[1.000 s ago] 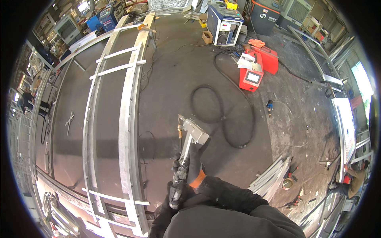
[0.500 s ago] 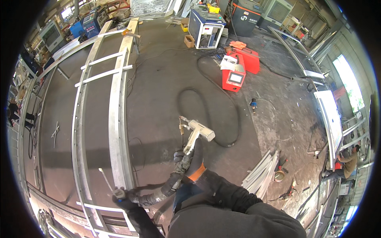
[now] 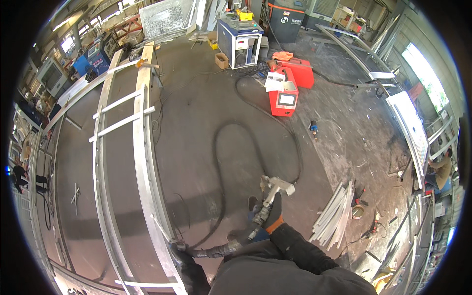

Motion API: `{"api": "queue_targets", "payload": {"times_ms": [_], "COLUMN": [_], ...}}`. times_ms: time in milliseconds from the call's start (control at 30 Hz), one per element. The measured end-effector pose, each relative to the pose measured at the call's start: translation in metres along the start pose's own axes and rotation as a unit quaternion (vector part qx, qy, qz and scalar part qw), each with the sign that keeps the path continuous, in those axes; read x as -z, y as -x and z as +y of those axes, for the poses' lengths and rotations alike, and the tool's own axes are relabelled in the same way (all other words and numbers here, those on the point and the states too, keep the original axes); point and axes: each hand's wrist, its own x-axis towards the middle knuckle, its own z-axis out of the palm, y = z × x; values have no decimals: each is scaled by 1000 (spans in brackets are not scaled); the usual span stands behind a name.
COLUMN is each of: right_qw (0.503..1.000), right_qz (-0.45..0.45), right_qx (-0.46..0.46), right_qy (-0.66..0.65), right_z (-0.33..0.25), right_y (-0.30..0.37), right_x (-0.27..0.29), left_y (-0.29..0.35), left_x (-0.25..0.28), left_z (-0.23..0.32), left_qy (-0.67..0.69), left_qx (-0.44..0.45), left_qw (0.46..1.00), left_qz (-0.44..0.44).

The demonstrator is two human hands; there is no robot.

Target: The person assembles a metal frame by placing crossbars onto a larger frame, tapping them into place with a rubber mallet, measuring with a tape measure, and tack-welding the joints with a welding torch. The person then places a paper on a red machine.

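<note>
My right hand (image 3: 274, 210), in a dark glove with an orange cuff, is closed around the grip of a pale welding gun (image 3: 278, 187). The gun is in front of my body, its head above my fist. From its grip a wrapped cable (image 3: 216, 251) runs left toward my left hand. My left hand (image 3: 181, 250), dark-gloved, is beside the near end of a long metal beam (image 3: 147, 182) and is closed on a thin pale rod (image 3: 160, 227). The rod points up and away over the beam. Whether that hand also grips the cable is hidden.
A black hose (image 3: 216, 162) loops over the floor toward a red machine (image 3: 283, 101) with a screen. Beyond stands a blue-and-white cabinet (image 3: 239, 44). Pale metal strips (image 3: 334, 216) lie at right. A second beam (image 3: 101, 191) runs alongside at left. Another person (image 3: 440, 172) is at far right.
My right hand has carried the welding gun right and closer to my body. The left hand and its rod have shifted right to the beam. The whole view has turned a little.
</note>
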Motion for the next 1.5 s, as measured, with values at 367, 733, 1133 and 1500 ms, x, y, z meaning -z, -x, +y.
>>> {"api": "queue_targets", "payload": {"times_ms": [367,733,1133,1500], "right_qw": [992,998,967,869], "right_qz": [97,13,-135,-251], "right_qx": [-75,-4,9,-163], "right_qy": [13,66,216,393], "right_z": [-85,-195,-151,29], "right_y": [-181,-296,-408,-548], "right_x": [-48,-203,-386,-594], "left_y": [-81,-145,-248,-390], "left_x": [-150,-309,-423,-442], "left_z": [-51,-92,-65,29], "left_qy": [-151,-165,-121,-250], "left_qx": [-21,15,10,27], "left_qw": [988,986,992,967], "left_qz": [-15,-22,25,33]}}
